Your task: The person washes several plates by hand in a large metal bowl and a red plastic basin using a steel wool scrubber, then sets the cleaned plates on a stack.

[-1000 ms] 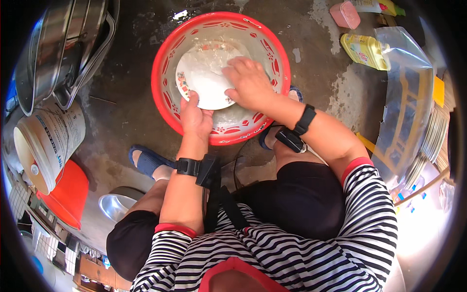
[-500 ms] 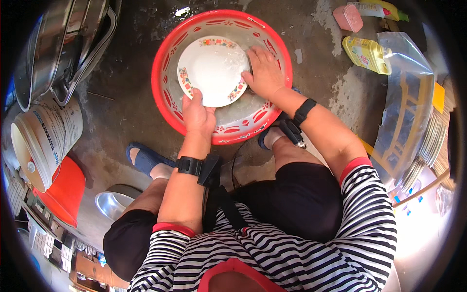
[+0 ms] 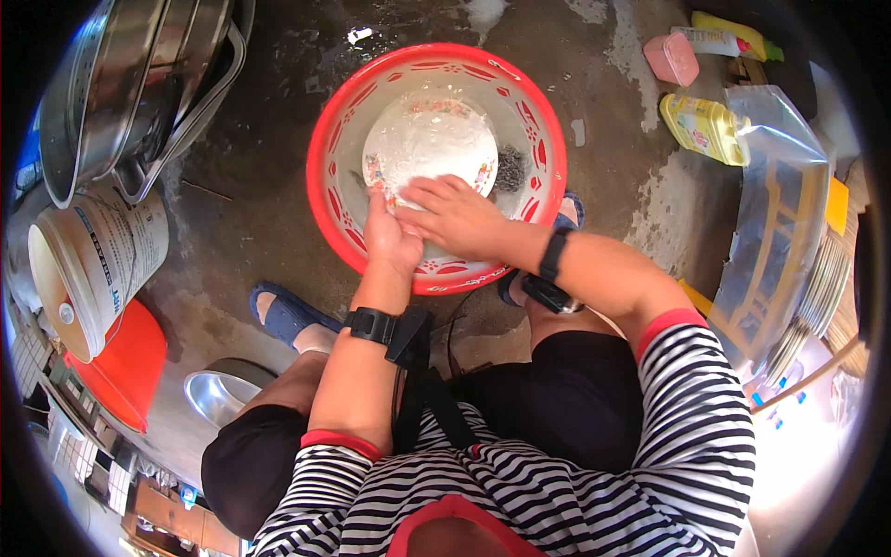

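Note:
A white plate with a flowered rim, wet with water, is held over the red-rimmed basin. My left hand grips its near left edge, thumb on top and the other fingers hidden below. My right hand lies flat on the near part of the plate, fingers stretched out toward the left and close to my left thumb. A dark grey scouring pad shows in the basin just right of the plate.
At right lie a yellow bottle, a pink container and stacked plates beside a plastic sheet. On the left are metal pans, a white bucket, a red bucket and a metal bowl.
My right hand has moved from the plate's right edge leftward onto its near face. The scouring pad has come into sight. My left hand keeps its grip on the plate.

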Tool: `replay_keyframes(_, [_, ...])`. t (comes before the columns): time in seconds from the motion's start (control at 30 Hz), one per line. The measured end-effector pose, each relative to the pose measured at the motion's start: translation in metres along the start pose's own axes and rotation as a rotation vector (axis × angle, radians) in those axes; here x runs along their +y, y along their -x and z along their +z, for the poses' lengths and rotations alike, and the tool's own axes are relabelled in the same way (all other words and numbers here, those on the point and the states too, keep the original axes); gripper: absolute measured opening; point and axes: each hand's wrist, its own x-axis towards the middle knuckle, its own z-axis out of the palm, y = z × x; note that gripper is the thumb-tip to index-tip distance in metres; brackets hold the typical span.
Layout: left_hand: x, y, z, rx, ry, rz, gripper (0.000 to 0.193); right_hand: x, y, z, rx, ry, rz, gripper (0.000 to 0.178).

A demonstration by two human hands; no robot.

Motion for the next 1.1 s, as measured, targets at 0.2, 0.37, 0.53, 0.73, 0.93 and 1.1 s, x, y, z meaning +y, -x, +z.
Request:
replay_keyframes(0.2, [0.010, 0.009, 0.016, 0.149, -0.163, 0.134, 0.049, 0.031, 0.024, -0.044, 0.107, 0.201, -0.056, 0.047])
replay_keyframes(0.37, [0.024, 0.016, 0.009, -0.067, 0.016, 0.069, 0.056, 0.018, 0.018, -0.075, 0.242, -0.094, -0.036, 0.034])
replay_keyframes(0.53, [0.014, 0.012, 0.005, -0.128, -0.114, 0.204, 0.042, 0.009, 0.010, -0.104, 0.163, -1.025, 0.737, 0.033])
replay_keyframes(0.73, [0.016, 0.030, 0.003, -0.412, -0.024, 0.095, 0.041, 0.062, 0.012, -0.064, 0.163, -1.802, 0.758, 0.044])
replay_keyframes(0.93, [0.019, 0.030, -0.003, -0.240, -0.044, 0.205, 0.040, 0.078, -0.026, -0.051, 0.136, -0.829, 0.838, 0.036])
replay_keyframes(1.1, [0.013, 0.036, 0.013, -0.051, -0.178, 0.336, 0.031, 0.097, -0.029, -0.020, 0.467, 0.191, 0.541, 0.034])
